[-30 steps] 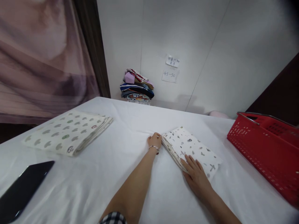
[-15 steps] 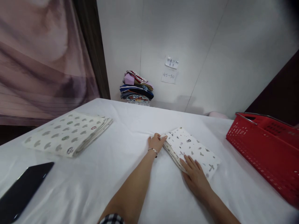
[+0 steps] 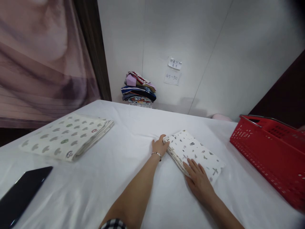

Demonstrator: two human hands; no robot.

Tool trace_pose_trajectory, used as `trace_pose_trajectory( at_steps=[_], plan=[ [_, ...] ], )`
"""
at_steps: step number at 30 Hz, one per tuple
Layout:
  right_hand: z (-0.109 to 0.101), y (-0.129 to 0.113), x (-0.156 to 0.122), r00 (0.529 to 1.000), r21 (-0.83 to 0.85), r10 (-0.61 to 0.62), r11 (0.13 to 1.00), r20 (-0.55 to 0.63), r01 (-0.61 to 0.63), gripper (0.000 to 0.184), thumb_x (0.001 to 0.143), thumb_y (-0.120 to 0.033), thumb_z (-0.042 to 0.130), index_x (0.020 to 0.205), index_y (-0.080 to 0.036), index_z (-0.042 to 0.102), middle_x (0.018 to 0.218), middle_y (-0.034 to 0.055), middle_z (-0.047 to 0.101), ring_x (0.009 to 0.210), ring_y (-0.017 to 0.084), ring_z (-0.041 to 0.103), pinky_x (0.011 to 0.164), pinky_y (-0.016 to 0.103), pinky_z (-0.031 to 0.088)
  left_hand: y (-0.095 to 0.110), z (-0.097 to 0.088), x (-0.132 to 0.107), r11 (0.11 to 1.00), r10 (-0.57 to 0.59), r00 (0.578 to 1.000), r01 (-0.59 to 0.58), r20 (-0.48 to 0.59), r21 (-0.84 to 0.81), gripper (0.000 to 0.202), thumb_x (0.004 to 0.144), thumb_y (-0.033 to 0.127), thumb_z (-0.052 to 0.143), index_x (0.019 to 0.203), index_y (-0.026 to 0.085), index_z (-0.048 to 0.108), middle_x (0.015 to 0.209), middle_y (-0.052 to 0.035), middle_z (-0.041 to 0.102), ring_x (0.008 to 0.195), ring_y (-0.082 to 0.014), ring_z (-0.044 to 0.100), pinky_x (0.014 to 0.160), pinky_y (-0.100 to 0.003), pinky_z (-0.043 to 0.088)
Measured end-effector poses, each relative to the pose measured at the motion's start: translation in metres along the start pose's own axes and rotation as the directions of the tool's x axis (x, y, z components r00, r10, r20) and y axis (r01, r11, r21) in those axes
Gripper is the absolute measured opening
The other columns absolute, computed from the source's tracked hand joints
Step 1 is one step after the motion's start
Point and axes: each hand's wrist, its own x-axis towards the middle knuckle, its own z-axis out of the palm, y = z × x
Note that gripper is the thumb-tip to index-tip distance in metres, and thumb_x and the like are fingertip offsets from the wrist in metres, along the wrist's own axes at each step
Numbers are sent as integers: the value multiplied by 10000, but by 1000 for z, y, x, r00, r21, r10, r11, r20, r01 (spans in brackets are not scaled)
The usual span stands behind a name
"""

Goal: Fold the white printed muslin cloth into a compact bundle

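A small folded white cloth with tiny dark prints lies on the white table right of centre. My left hand, a bracelet on its wrist, rests against the cloth's far left corner with the fingers tucked at the folded edge. My right hand lies flat on the cloth's near corner, fingers stretched out and pressing down.
A larger folded cloth with green leaf prints lies at the left. A dark phone sits near the left front edge. A red plastic basket stands at the right. A pile of folded clothes sits by the back wall.
My left hand has shifted slightly right, from beside the small cloth onto its corner edge. The right hand stays on the cloth. The view has drifted a little.
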Motion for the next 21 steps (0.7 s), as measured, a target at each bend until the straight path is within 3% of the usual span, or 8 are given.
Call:
trace_pose_trajectory(
  at_steps=[9, 21],
  plan=[
    [0, 0, 0, 1000, -1, 4, 1000, -4, -4, 505, 877, -269, 326, 1381, -286, 295, 1456, 23, 232, 1339, 229, 164, 1053, 489, 193, -1, -1, 1, 1000, 6, 1000, -7, 9, 3, 217, 797, 435, 477, 953, 299, 545, 736, 45, 649, 839, -166, 601, 1036, -432, 160],
    [-2, -2, 0, 1000, -1, -9, 1000, -29, 9, 507, 876, -264, 335, 1380, -287, 294, 1455, 24, 237, 1337, 224, 174, 1055, 474, 207, 0, 0, 2, 1000, 5, 1000, -5, 0, 31, 330, 773, 570, 451, 906, 286, 556, 666, 40, 634, 771, -172, 606, 1015, -418, 199]
  ],
)
